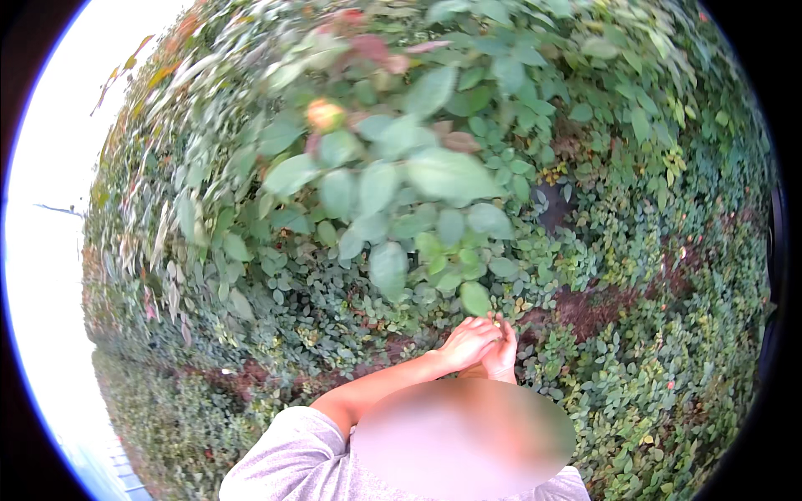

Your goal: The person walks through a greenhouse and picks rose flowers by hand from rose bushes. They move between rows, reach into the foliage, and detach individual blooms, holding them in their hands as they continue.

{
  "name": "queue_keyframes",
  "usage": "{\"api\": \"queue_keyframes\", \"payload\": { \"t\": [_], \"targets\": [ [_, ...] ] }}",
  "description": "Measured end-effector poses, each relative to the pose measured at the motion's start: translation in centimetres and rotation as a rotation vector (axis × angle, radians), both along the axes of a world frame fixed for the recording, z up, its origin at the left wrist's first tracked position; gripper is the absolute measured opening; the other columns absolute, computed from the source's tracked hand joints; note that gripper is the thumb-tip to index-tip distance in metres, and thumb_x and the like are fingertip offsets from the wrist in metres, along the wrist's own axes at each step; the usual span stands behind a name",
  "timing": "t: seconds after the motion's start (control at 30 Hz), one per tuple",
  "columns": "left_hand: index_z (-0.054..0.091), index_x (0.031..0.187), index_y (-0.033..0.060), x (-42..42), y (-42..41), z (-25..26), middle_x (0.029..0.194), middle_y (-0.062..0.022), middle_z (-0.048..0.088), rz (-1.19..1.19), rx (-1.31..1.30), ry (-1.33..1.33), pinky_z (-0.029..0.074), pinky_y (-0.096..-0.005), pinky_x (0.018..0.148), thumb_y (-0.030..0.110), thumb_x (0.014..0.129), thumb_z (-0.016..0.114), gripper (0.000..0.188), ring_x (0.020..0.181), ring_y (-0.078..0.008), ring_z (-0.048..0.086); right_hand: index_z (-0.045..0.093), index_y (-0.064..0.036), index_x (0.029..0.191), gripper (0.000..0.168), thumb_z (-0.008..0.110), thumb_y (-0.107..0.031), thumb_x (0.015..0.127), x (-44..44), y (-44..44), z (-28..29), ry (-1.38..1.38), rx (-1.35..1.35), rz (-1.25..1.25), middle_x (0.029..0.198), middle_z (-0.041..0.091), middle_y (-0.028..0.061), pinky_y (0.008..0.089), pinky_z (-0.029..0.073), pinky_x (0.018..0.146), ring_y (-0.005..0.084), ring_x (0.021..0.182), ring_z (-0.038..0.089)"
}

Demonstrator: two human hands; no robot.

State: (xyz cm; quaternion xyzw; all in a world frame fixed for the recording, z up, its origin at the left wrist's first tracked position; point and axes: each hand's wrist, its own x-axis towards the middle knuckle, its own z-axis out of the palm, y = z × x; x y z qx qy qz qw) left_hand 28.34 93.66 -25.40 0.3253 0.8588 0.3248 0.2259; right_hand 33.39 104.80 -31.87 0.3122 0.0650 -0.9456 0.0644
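Observation:
My left hand [471, 342] reaches in from the lower left, its fingers bent and meeting those of my right hand [501, 354] in front of my chest. Something small and pale shows between the fingertips, too small to name; which hand holds it I cannot tell. Just above the fingertips hangs a green leaf [475, 299] of a leafy bush. Higher up, large green leaves [451, 175] stand close to the camera, somewhat blurred. A yellow-orange flower bud [325, 115] sits among them at the upper left.
Dense rows of leafy bushes [626, 401] surround me on several sides. A strip of reddish-brown ground [583, 313] runs between rows, right of my hands. Reddish leaves [369, 47] show at the top. Bright sky fills the left edge.

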Motion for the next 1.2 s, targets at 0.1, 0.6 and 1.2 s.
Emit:
{"api": "queue_keyframes", "payload": {
  "t": [0.1, 0.6, 1.2],
  "targets": [
    [0.057, 0.108, 0.0093, 2.0, -5.3, 1.2, 0.113, -0.0084, 0.056, 0.028, 0.156, 0.212, 0.038, -0.037, 0.092, 0.015, 0.079, 0.061, 0.03, 0.108, -0.0242, 0.05, 0.052, -0.009, 0.11, 0.027, 0.048, -0.024, 0.089, 0.9, -3.9, 0.7, 0.059, 0.019, 0.039, 0.112, 0.057, 0.0091, 0.0425, 0.037, 0.098, 0.0271, 0.109, 0.049],
    [0.059, 0.103, 0.0019, 13.8, -34.8, -9.6, 0.087, -0.0145, 0.065, 0.964, 0.063, -0.399, 0.05, -0.0344, 0.068, 0.014, 0.082, 0.052, 0.025, 0.076, -0.0247, 0.064, 0.055, -0.003, 0.087, 0.012, 0.052, -0.014, 0.083, -1.2, -8.5, 3.5, -0.169, 0.019, -0.082, 0.084, 0.061, 0.0113, 0.029, 0.052, 0.058, 0.02, 0.07, 0.059],
    [0.06, 0.1, -0.0005, 18.5, -24.9, -7.7, 0.077, -0.0099, 0.065, 1.388, 0.168, -0.58, 0.049, -0.0276, 0.052, 0.009, 0.082, 0.054, 0.021, 0.064, -0.0164, 0.063, 0.056, 0.0, 0.108, 0.038, 0.056, -0.031, 0.086, -43.1, 1.7, 44.9, 0.798, 1.994, -0.25, 0.094, 0.064, 0.0112, 0.0292, 0.048, 0.072, 0.0181, 0.081, 0.062]
  ]
}}
